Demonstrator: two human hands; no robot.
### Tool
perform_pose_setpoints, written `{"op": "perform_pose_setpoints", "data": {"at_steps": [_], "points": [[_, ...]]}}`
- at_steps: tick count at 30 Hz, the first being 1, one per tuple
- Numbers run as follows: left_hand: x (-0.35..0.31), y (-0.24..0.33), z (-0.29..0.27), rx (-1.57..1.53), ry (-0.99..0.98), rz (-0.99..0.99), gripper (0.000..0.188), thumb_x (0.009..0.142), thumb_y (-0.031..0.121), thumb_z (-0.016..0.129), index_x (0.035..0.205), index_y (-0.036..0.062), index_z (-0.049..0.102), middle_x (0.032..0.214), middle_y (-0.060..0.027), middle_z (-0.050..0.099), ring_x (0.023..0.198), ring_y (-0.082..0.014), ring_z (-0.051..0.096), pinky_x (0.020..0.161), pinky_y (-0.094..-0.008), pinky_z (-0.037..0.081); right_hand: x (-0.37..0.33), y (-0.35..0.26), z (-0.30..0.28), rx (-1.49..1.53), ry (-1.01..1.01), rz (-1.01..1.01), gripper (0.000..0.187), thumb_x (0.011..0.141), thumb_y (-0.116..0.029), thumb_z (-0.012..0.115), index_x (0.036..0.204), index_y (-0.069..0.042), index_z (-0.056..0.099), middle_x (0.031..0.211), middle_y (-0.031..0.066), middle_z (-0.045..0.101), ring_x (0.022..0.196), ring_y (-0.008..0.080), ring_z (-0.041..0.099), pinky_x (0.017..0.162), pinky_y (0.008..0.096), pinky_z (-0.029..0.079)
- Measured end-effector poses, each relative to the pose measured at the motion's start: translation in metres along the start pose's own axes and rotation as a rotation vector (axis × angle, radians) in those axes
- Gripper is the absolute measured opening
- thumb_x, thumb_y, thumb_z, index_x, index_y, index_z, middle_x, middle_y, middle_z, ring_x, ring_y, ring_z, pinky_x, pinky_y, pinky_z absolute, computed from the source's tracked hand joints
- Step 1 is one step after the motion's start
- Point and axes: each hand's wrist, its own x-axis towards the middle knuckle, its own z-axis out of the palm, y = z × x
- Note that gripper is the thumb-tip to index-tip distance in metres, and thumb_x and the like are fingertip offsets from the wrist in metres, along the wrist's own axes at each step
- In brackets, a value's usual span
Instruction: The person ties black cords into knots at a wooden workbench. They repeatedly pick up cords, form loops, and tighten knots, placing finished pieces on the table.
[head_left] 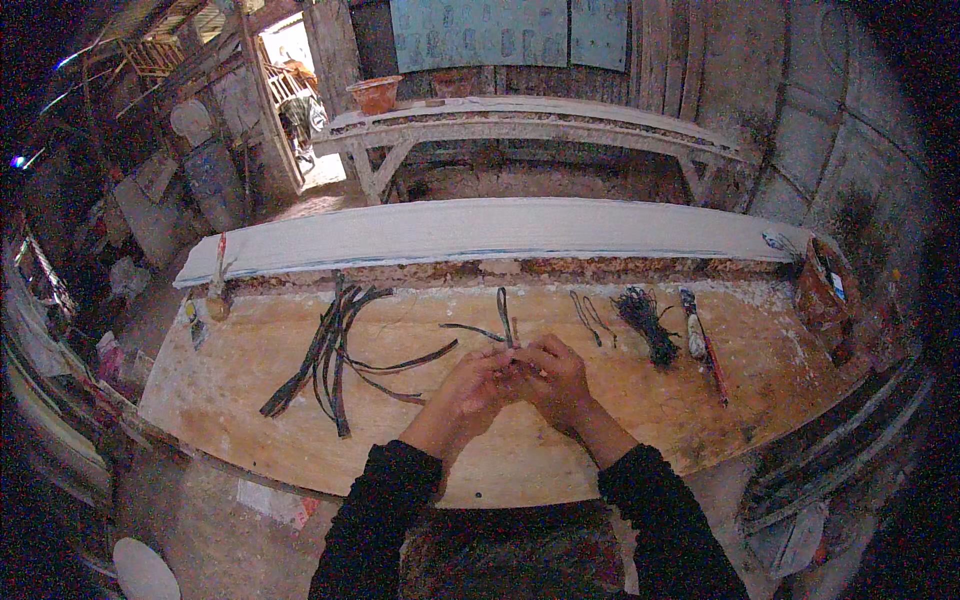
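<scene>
My left hand (472, 388) and my right hand (557, 378) meet over the middle of a worn wooden workbench (250, 400), fingers curled together. Both pinch a thin dark strip (505, 318) that rises from between the fingertips and lies away across the board. A loose bunch of long dark strips (330, 355) lies to the left of my left hand. Right of my right hand sit two thin bent strips (590, 317) and a bundle of dark fibres (647, 322).
A knife-like tool with a pale handle (700, 340) lies at the right. A brush (217, 285) lies at the left edge. A long pale plank (480, 230) runs behind the bench, a rusty tin (820, 290) stands far right, and a wooden trestle (520, 125) with a clay pot (375, 95) stands beyond.
</scene>
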Motion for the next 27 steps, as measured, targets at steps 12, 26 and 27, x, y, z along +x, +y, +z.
{"op": "perform_pose_setpoints", "data": {"at_steps": [12,26,27], "points": [[0.006,-0.006,-0.007,-0.186,0.032,-0.035,0.015,0.094,0.011,0.058,0.106,0.0034,0.06,0.093,-0.0043,0.063,0.083,-0.0159,0.063,0.072,-0.0314,0.056,-0.002,-0.003,0.001,-0.084,-0.008,0.001,0.026,0.072,-0.011,0.075,0.097,-0.009,0.067,0.085,0.0072,0.059,0.075,0.0231,0.06,0.065,0.0339,0.049],[-0.004,0.005,0.033,-0.172,0.319,0.059,0.006,0.09,0.009,0.061,0.09,0.0088,0.055,0.079,-0.0031,0.056,0.073,-0.0193,0.06,0.06,-0.0349,0.052,-0.002,0.021,0.021,0.714,0.121,0.81,0.009,0.092,-0.016,0.062,0.096,-0.011,0.055,0.08,0.0008,0.06,0.072,0.0096,0.057,0.053,0.0229,0.046],[-0.004,0.004,0.033,-0.185,0.281,0.058,0.007,0.09,0.009,0.061,0.091,0.0088,0.055,0.079,-0.0033,0.056,0.073,-0.0192,0.059,0.06,-0.0348,0.052,-0.001,0.02,0.02,0.76,0.127,0.826,0.009,0.091,-0.016,0.062,0.096,-0.011,0.055,0.08,0.0004,0.06,0.071,0.0083,0.057,0.05,0.0221,0.044]]}}
